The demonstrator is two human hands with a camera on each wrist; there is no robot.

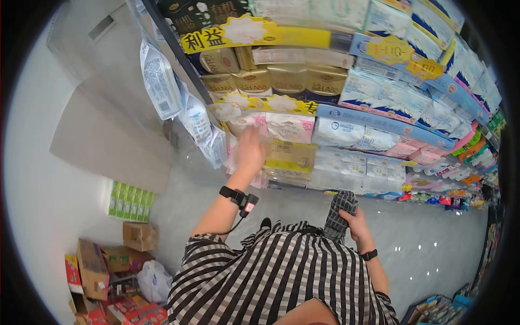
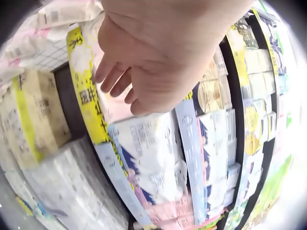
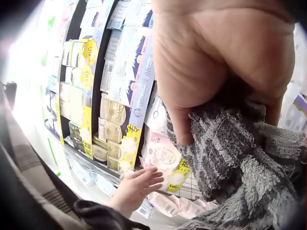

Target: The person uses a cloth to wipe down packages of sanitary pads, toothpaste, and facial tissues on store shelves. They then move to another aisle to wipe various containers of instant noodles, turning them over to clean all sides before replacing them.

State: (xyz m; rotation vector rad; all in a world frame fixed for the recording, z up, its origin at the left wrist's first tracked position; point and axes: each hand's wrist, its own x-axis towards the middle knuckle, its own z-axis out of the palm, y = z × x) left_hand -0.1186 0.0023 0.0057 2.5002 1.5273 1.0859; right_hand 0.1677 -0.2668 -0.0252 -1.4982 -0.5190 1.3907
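Honestly, the left hand is the interesting one: it's stretched out in front of the pink-and-white soft plastic packs on a lower shelf, fingers loose and a little apart, nothing gripped that I can see. The right hand has its fingers curled round a bunched dark grey cloth with a pale grid pattern, down by the waist. My guess is it's held low there so it doesn't get in the other one's way. The packs sit in a row, printed fronts outward, with a yellow label strip with black lettering along the shelf edge, probably so people can read what's what.

Now the murky bits. In the head view the left fingers are a smear, and no angle really settles whether they're touching a pack or just in front of it. In the left wrist view, the hand itself covers a good chunk of the pink stuff. Most of the right fingers are buried behind the cloth, and its lower end gets cut off in the right wrist view.
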